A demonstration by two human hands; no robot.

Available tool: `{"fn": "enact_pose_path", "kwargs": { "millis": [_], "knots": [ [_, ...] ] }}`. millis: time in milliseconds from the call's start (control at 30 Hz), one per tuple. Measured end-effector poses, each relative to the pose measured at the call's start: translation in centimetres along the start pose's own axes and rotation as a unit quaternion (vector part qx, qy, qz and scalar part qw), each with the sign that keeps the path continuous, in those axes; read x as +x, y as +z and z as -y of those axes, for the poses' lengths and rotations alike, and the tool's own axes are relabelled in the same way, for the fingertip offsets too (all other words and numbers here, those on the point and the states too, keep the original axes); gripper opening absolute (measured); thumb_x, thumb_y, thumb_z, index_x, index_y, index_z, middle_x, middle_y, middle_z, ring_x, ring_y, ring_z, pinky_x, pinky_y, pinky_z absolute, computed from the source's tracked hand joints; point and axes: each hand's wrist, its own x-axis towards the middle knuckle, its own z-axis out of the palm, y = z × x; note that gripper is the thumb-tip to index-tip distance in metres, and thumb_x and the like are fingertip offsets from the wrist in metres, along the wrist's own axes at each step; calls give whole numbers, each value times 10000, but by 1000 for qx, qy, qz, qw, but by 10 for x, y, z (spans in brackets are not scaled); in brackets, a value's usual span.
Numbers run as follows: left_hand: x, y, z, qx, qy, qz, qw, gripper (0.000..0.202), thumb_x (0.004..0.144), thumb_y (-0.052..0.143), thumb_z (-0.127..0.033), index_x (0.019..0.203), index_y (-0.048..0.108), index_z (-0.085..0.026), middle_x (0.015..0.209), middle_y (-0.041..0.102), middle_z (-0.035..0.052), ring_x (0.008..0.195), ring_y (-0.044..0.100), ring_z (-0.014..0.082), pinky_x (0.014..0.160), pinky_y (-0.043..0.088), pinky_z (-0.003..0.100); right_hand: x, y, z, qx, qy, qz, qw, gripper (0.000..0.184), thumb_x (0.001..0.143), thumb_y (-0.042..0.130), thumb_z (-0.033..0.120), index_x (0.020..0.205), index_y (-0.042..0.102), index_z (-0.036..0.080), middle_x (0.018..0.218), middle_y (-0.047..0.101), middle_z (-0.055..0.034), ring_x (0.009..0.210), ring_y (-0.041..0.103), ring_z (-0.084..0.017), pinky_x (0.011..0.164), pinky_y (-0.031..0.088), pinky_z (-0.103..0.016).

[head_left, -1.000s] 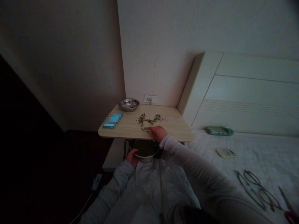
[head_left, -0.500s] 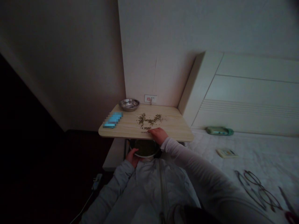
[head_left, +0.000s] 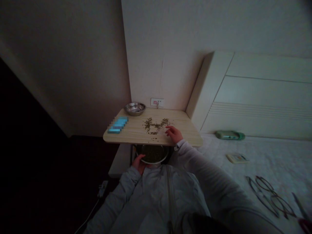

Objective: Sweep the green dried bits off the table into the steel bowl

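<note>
Small dark green grains (head_left: 154, 125) lie scattered on a light wooden table (head_left: 185, 136). My right hand (head_left: 174, 133) rests on the tabletop just right of the grains, fingers loosely curled and pointing at them. Below the table's front edge my left hand (head_left: 138, 163) grips the rim of a round bowl (head_left: 153, 154) that holds more dark grains. Its fingers are wrapped round the near left side of the rim.
An empty steel bowl (head_left: 135, 108) stands at the table's back left, and a blue phone (head_left: 118, 124) lies at its left edge. A wall socket (head_left: 156, 102) is behind. On the bed to the right lie a green case (head_left: 229, 135), a small card (head_left: 237, 158) and wire hangers (head_left: 269, 198).
My right hand has moved from the table's front edge up and to the right, beside the grains. A few grains now lie near the front edge. The left hand still holds the bowl.
</note>
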Motion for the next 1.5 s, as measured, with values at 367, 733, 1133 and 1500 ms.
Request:
{"fn": "enact_pose_path", "kwargs": {
  "millis": [367,733,1133,1500],
  "knots": [
    [4,-2,1,8,-8,-2,1000,301,617,387,-137,897,489,-97,672,597,66,624,545,173,479,428,281,-8,5,-10,-1,96,-37,995,240,573,367,223,760,508,173,519,518,42,460,442,-62,499,372,-196],
    [3,-1,2,43,-8,11,999,316,618,386,-139,913,487,-86,653,601,70,604,540,175,449,409,271,-7,9,-9,-65,62,18,996,240,567,397,223,766,528,190,540,547,50,480,412,-56,508,330,-187],
    [2,0,3,41,4,17,999,311,616,390,-148,906,491,-100,655,597,65,585,536,168,424,397,260,2,12,-8,120,126,59,983,239,542,385,208,731,521,153,436,461,57,378,350,-39,388,284,-160],
    [2,-1,1,31,6,0,999,296,614,387,-142,887,496,-101,673,604,60,646,546,175,519,429,292,12,18,-3,57,104,-3,993,256,554,367,203,747,531,165,493,519,44,455,416,-51,493,354,-176]
  ]
}}
